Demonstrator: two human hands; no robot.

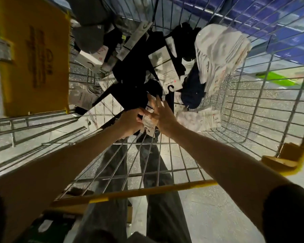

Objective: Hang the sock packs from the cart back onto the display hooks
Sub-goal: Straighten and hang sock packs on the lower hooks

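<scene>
Sock pack [148, 124] in left hand [130, 122], touching right hand [163, 116]

Both bare forearms reach forward and down, drawing close together at the wrists. The left grip [130, 121] curls its fingers round a sock pack [149, 125]; the right grip [163, 116] lays straight, spread fingers against it.

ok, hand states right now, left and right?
Left hand: grips the card label of a sock pack.
Right hand: open, fingers spread, resting against the same pack.
</scene>
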